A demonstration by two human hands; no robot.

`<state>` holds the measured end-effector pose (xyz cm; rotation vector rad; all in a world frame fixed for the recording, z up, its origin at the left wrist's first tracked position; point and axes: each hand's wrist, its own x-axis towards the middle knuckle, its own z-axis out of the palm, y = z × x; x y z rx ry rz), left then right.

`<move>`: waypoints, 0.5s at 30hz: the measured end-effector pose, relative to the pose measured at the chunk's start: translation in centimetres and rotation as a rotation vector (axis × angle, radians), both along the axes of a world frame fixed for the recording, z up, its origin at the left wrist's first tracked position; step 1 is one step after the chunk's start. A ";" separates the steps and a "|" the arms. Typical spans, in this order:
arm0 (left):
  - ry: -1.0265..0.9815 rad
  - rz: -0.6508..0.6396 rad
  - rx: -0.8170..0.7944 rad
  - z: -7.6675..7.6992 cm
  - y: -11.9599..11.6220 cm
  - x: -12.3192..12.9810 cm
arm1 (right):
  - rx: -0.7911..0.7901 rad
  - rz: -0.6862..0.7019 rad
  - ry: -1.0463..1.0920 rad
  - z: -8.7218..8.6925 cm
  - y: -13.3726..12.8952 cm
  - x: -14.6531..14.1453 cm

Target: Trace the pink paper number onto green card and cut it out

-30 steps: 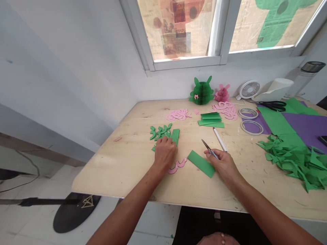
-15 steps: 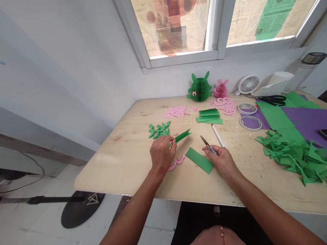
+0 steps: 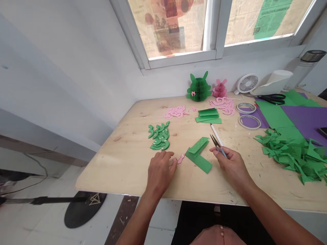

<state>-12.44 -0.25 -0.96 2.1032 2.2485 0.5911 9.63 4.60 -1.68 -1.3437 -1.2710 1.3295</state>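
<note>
My left hand [image 3: 160,173] rests low over the table, with thumb and index finger apart around the end of a curved pink paper cutout [image 3: 181,158]. Part of that cutout is hidden by the fingers. In my right hand [image 3: 233,165] are small scissors [image 3: 217,144] with dark, slightly parted blades and light blue handles. Between the hands, a folded green paper strip [image 3: 198,146] lies across the end of a flat green paper strip [image 3: 203,164]. Just beyond my left hand is a pile of wavy green paper cutouts [image 3: 160,139].
Pink cutouts [image 3: 176,112], folded green strips [image 3: 208,114] and a white pen [image 3: 216,133] lie farther back. Green scraps [image 3: 293,153], tape rolls [image 3: 249,122] and black scissors [image 3: 273,98] are at right. A green paper figure [image 3: 198,89] and a fan [image 3: 247,83] stand by the wall.
My left hand has let go of the folded green strip, now lying on the flat one, and moved down to the pink cutout. My right hand, with the scissors, shifted slightly right.
</note>
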 end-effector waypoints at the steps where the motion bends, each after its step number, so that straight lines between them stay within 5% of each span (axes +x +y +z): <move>1: 0.031 0.001 -0.039 0.0 -0.2 -0.5 | 0.011 0.025 -0.030 0.0 -0.1 0.1; 6: 0.003 -0.060 -0.220 0.1 0.6 -1.2 | 0.063 0.153 -0.179 -0.1 -0.2 0.4; 15: -0.044 -0.087 -0.304 1.3 1.5 -1.0 | 0.193 0.292 -0.473 0.1 -1.1 0.7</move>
